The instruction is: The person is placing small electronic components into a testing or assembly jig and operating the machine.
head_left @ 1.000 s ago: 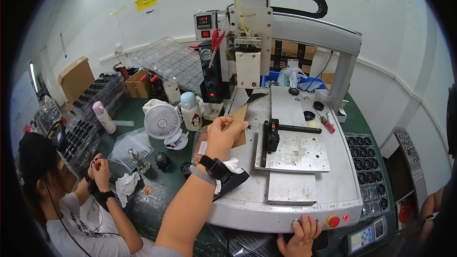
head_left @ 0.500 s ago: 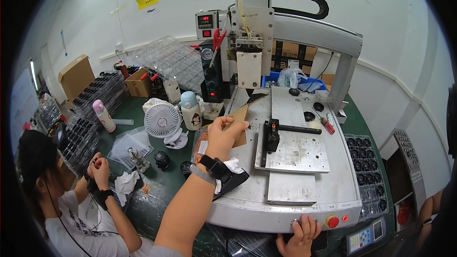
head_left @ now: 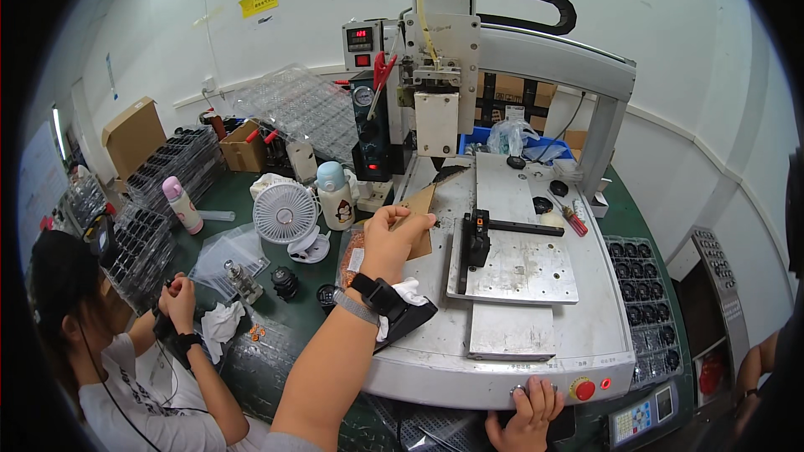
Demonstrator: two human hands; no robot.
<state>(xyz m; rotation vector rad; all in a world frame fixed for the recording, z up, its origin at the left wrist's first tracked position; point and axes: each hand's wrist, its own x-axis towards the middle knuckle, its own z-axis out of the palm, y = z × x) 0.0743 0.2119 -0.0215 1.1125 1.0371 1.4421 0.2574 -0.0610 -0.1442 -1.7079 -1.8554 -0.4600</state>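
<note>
Brown flat cardboard (head_left: 421,201), pinched by the left hand (head_left: 397,238), runs lengthwise away, left of the black upright bracket (head_left: 477,240); the right hand (head_left: 529,414), farther off, loosely touches the silver front panel (head_left: 469,382).

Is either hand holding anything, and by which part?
The left hand appears to pinch a brown card by its left side; the right hand seems to hold nothing.
</note>
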